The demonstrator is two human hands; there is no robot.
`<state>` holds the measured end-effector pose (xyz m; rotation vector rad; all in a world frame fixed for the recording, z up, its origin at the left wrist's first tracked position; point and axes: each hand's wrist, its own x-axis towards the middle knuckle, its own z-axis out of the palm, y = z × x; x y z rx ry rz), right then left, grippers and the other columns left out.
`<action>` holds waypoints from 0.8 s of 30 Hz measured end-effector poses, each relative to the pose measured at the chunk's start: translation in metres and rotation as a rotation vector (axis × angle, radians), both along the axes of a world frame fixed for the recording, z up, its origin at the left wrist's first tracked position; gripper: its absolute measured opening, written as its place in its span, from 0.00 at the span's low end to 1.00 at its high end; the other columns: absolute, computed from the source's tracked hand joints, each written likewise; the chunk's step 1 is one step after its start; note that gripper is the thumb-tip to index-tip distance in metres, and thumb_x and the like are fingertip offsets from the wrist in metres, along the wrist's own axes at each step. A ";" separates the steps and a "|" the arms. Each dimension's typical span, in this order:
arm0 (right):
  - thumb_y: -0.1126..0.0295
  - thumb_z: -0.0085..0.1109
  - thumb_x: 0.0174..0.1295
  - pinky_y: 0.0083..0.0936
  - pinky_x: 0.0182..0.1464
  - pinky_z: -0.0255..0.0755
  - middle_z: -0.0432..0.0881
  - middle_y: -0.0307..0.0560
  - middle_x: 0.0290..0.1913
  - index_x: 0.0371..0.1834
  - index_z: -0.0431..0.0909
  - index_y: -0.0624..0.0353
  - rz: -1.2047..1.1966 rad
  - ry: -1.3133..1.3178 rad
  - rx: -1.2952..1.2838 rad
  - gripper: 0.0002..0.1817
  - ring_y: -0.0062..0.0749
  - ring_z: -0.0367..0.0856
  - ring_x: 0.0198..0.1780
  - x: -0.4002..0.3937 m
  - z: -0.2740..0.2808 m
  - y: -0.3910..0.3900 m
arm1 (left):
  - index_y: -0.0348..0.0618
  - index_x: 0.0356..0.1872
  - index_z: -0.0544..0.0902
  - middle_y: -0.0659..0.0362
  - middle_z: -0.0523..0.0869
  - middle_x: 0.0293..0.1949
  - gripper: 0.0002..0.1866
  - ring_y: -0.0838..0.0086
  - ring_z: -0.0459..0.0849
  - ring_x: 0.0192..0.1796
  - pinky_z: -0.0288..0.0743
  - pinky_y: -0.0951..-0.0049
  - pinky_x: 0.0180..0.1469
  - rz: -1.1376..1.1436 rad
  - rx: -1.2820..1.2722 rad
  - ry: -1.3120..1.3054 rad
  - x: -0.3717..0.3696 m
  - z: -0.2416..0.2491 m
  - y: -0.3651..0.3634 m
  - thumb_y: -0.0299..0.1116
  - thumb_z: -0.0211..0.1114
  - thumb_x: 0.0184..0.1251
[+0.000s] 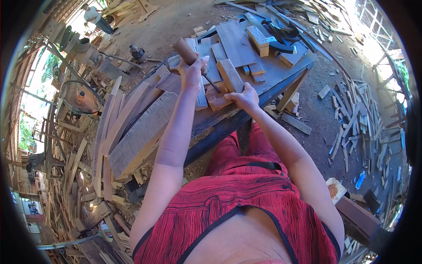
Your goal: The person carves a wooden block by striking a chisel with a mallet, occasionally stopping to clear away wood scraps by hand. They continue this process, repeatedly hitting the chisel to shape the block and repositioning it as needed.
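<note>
My left hand [193, 72] is closed around a chisel-like tool with a thick brown handle [185, 51]. Its thin dark shaft [212, 82] slants down to a reddish wood block [217, 101] near the bench's front edge; the exact tip is hard to make out. My right hand [246, 97] grips the near end of a pale wooden block [230, 75], which lies against the reddish one. The thumb points toward the shaft's lower end.
Boards [236, 42] and a block [258, 40] lie on the workbench [274, 90], beside a saw with a blue-and-black handle [281, 47]. Long curved planks [143, 132] lean at the left. Wood scraps [351, 125] litter the floor. Another person [97, 20] stands far left.
</note>
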<state>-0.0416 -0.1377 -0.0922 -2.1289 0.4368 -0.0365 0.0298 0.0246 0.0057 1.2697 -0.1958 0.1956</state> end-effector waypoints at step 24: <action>0.42 0.73 0.31 0.38 0.48 0.73 0.83 0.60 0.39 0.36 0.74 0.63 0.003 -0.027 -0.019 0.38 0.51 0.82 0.45 -0.003 0.002 0.001 | 0.42 0.24 0.76 0.64 0.77 0.19 0.08 0.81 0.75 0.18 0.69 0.81 0.22 -0.176 0.019 -0.164 -0.032 0.008 -0.033 0.25 0.69 0.51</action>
